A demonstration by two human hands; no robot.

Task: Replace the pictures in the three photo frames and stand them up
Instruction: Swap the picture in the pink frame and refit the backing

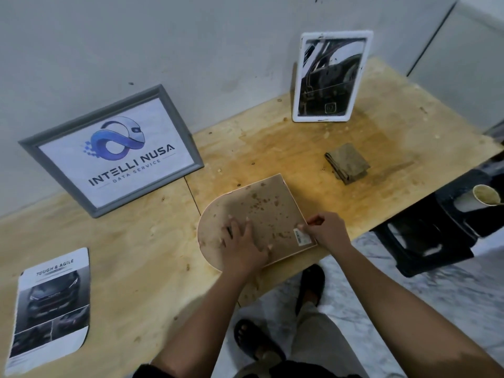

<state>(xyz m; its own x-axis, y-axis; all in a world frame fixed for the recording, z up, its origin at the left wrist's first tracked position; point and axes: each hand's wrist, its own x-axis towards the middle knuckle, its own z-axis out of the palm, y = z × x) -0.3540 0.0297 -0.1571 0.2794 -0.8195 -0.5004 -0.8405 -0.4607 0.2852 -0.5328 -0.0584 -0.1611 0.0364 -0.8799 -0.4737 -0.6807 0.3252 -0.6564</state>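
**Both hands on the face-down arched frame at the table's near edge**

The left hand lies flat, fingers spread, pressing on the brown backing of the arched frame, which lies back-up near the front edge of the wooden table. The right hand pinches at the frame's right side by a small white label, thumb and forefinger closed together; what they grip cannot be made out.

A paper cup lies tipped on the black stool to the right; its contents cannot be seen.

Behind, the grey frame with a logo print leans against the wall, and the white frame stands upright at the back right. A folded cloth lies between the white frame and the arched one. A loose arched car print lies well apart at the near left. The tabletop is bare between that print and the arched frame.
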